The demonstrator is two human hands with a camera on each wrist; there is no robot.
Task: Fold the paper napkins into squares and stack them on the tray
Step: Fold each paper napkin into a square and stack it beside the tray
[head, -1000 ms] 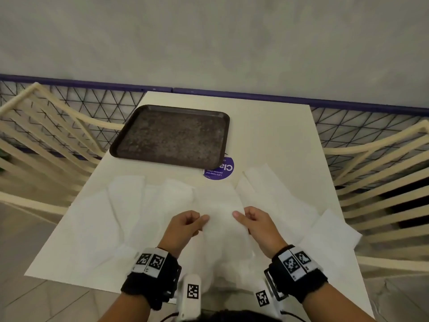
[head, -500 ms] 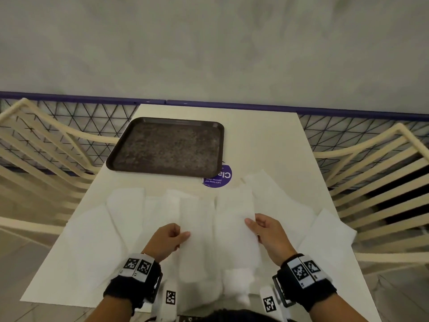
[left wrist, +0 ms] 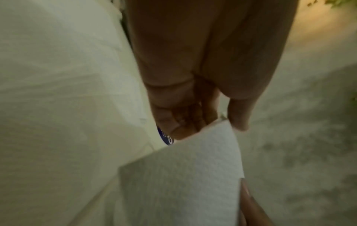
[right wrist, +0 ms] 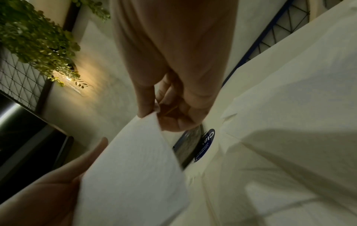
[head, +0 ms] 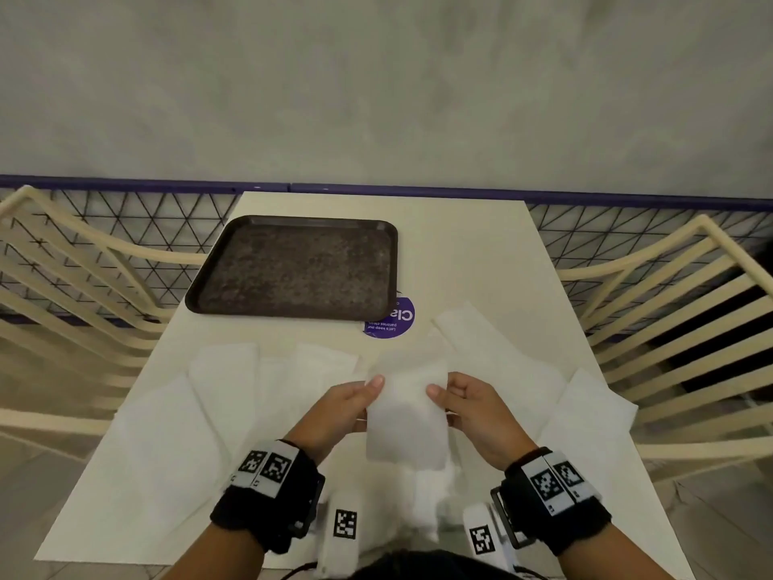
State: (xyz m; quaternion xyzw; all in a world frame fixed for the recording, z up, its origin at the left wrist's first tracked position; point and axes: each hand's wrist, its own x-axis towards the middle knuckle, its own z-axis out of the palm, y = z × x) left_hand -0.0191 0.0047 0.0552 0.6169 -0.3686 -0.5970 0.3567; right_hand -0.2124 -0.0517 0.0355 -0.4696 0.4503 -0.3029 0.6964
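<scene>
A white paper napkin (head: 405, 412) hangs as a narrow folded strip above the table's near middle. My left hand (head: 349, 406) pinches its upper left edge between thumb and fingers, and my right hand (head: 464, 406) pinches its upper right edge. The left wrist view has the napkin (left wrist: 185, 175) under my left hand's (left wrist: 218, 122) thumb; the right wrist view has the napkin (right wrist: 135, 168) caught by my right hand (right wrist: 156, 116). Several flat white napkins (head: 234, 387) lie spread over the table. The dark brown tray (head: 293, 303) sits bare at the far left.
A round purple sticker (head: 391, 322) lies on the cream table (head: 468, 261) beside the tray's near right corner. Cream slatted chairs (head: 677, 328) flank the table, another chair (head: 71, 286) at left. A wire mesh fence with a purple rail (head: 585, 196) backs it.
The napkin was spread wide between my hands half a second ago; both hands have come together and lifted, and the napkin is now a narrow folded strip.
</scene>
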